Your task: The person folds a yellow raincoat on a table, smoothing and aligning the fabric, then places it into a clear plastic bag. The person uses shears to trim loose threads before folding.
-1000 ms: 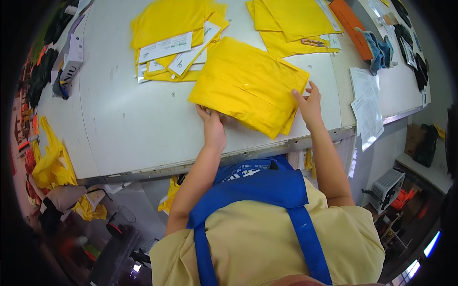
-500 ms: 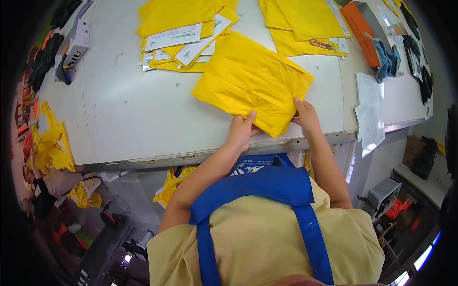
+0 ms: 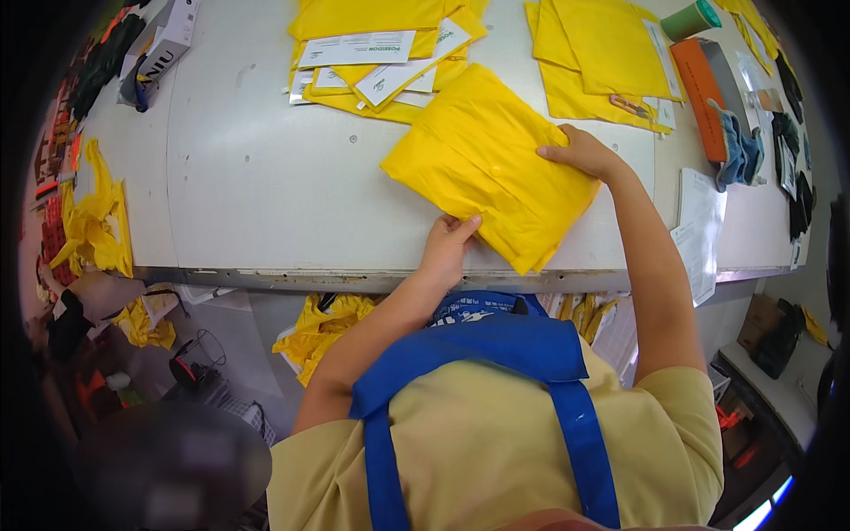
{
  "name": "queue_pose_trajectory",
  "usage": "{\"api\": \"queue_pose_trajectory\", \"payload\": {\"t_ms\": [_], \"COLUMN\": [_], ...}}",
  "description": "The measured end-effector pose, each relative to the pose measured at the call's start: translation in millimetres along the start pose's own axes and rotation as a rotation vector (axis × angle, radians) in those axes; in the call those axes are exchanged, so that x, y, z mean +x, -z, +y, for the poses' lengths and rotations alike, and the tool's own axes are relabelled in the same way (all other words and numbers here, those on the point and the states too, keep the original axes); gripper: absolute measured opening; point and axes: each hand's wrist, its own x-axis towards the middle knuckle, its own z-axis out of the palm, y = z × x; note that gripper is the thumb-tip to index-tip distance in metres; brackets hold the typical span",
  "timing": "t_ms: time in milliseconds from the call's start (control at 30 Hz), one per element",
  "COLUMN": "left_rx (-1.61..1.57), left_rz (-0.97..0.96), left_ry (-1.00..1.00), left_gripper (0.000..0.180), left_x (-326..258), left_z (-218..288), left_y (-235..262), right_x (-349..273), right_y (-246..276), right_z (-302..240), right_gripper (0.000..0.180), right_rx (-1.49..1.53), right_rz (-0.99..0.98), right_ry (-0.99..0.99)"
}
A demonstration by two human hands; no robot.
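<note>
A: Location of folded yellow garment (image 3: 496,168)?
B: Over the near part of the counter (image 3: 266,203), turned askew, between both hands.
A: State of hands?
B: Grasping, both. Gripped at the near left edge by the left hand (image 3: 450,243), thumb on top; gripped at the far right edge by the right hand (image 3: 580,152), thumb on the upper face.
A: Obstructions beyond?
B: Directly ahead: left stack of yellow garments (image 3: 363,18) with white cards (image 3: 356,50), overlapped in view by the far corner of the held piece. Farther right: right stack of yellow garments (image 3: 611,49), topped near its front by thread snips (image 3: 629,108).
A: Remaining surroundings?
B: At right: orange box (image 3: 699,99), draped at the near end with blue cloth (image 3: 737,149); green spool (image 3: 691,19) near the far end. Closer: paper sheets (image 3: 699,230), hanging past the front edge. At far left: white carton (image 3: 170,40) and crumpled yellow fabric (image 3: 99,217).
</note>
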Motion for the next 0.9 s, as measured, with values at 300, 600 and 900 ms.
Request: {"api": "queue_pose_trajectory", "payload": {"t_ms": [300,600,900], "left_rx": [-0.246,-0.121,-0.296], "left_rz": [-0.330,-0.133,-0.134], "left_ry": [0.244,0.129,0.321], "left_gripper": [0.048,0.044,0.037], "left_x": [-14.2,-21.3,-24.5], "left_z": [13.2,5.8,3.6], "left_y": [12.3,-9.5,-20.2], "right_x": [-10.1,-46.2,-122.9], "right_y": [-9.1,-65.0,-145.8], "right_z": [-6.1,-51.3,-70.0], "right_gripper": [0.094,0.055,0.103], "right_rx": [0.525,-0.709,-1.006], "right_rz": [-0.504,0.274,0.317], "right_ry": [0.021,0.210,0.443]}}
